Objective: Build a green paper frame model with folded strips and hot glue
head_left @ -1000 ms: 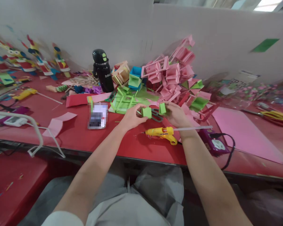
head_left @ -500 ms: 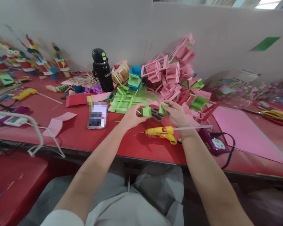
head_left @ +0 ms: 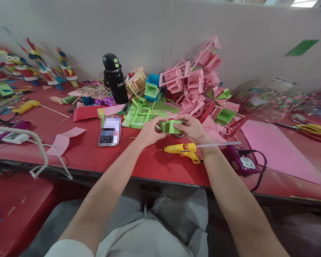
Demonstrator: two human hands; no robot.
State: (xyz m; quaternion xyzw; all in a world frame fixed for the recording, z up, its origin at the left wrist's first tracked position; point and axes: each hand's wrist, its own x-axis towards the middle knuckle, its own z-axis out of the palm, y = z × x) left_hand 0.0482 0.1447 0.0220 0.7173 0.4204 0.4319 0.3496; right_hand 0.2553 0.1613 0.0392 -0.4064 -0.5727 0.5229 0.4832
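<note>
Between my hands two small folded green paper pieces meet side by side. My left hand [head_left: 152,132] pinches the left green paper piece [head_left: 164,126], partly covered by the fingers. On the right, my right hand [head_left: 191,129] grips the other green paper piece [head_left: 174,126] between thumb and fingers. Scissors lie beneath the hands, mostly hidden. Just below, a yellow hot glue gun [head_left: 182,149] with a clear glue stick rests on the red table [head_left: 149,167], its nozzle pointing left. Behind the hands are green paper strips [head_left: 139,112].
A phone [head_left: 109,132] lies left of my hands, with a black bottle [head_left: 116,80] behind it. Folded pink paper shapes [head_left: 195,82] pile up at the back. To the right sit a purple power strip [head_left: 242,160], pink sheet [head_left: 278,150] and pliers [head_left: 310,130].
My right hand has moved left, bringing its green paper piece against the one in my left hand. The gap between the two pieces has closed.
</note>
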